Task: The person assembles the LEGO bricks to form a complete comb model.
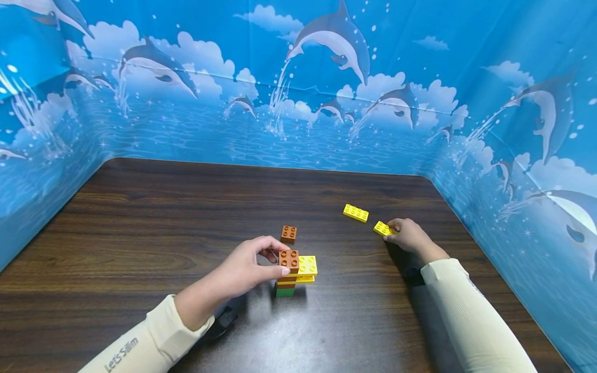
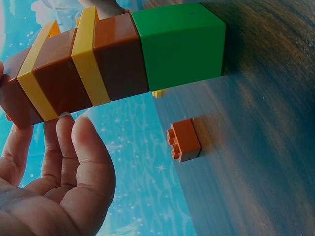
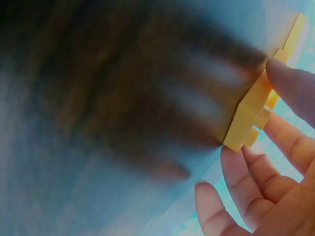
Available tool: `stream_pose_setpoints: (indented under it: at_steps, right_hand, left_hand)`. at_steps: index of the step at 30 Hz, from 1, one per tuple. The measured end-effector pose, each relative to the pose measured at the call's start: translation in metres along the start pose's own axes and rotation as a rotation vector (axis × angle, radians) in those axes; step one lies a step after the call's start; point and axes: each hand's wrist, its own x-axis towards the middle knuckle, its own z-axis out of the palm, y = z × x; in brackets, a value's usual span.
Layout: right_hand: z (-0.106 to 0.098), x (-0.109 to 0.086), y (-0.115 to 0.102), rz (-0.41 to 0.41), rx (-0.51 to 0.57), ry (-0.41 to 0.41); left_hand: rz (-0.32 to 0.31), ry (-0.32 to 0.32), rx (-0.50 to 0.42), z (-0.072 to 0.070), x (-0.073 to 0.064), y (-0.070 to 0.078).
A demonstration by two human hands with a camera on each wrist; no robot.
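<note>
A tower of toy building bricks stands upright on the table, its green brick (image 2: 182,49) at the bottom. Above it, brown bricks alternate with thin yellow bricks (image 1: 308,265) that jut out to the right. My left hand (image 1: 247,265) grips the top brown brick (image 1: 288,259) between thumb and fingers. Over to the right, my right hand (image 1: 410,237) pinches a flat yellow brick (image 1: 382,228) at the tabletop. The right wrist view has thumb and fingertips on opposite sides of this yellow brick (image 3: 248,115), studs toward the palm.
Just behind the tower lies a loose brown brick (image 1: 288,234). Another flat yellow brick (image 1: 355,213) rests left of and beyond my right hand. A blue dolphin-print sheet (image 1: 317,129) borders the dark wooden table (image 1: 186,207) at the back and sides.
</note>
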Motion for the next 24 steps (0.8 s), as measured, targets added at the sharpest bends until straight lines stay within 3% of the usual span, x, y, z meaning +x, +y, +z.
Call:
stream_pose_setpoints:
  at_steps: [9,16,24]
  right_hand:
    - [-0.003,-0.007,-0.008,-0.052,-0.104,0.03]
    - [-0.005,-0.014,-0.024,-0.1,-0.189,0.143]
    - [-0.005,-0.026,-0.051,-0.168,-0.204,0.259]
  left_hand:
    - [-0.019,-0.001,-0.01,0.0,0.0,0.0]
    - [-0.005,0.0,-0.018,0.0,-0.001,0.0]
    - [0.003,-0.003,-0.02,-0.001,-0.001,0.0]
